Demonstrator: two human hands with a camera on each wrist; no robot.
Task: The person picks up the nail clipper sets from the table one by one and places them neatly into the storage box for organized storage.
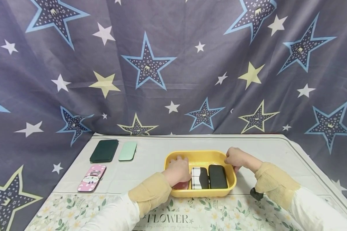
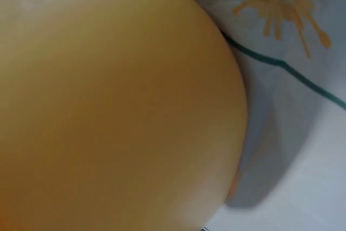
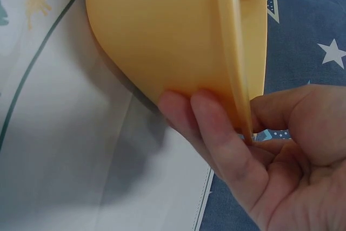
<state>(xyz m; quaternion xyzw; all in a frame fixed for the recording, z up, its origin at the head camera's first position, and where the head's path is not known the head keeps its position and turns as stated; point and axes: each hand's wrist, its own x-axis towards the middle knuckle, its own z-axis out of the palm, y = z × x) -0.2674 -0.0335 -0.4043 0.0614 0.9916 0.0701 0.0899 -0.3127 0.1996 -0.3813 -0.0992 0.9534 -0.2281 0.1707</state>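
Note:
A yellow plastic tray with rounded corners sits on the table. My right hand grips its right rim; in the right wrist view the thumb and fingers of the hand pinch the edge from both sides. Inside the tray's left part, my left hand curls its fingers over a pink case, which it mostly covers. Beside it lie a black-and-white checked case and a black ribbed case. The left wrist view holds only the tray's outer wall and tabletop, with no fingers showing.
On the table's left side lie a dark green case, a mint green case and a pink cartoon-patterned case. A floral cloth covers the front. A star-print curtain hangs behind the table.

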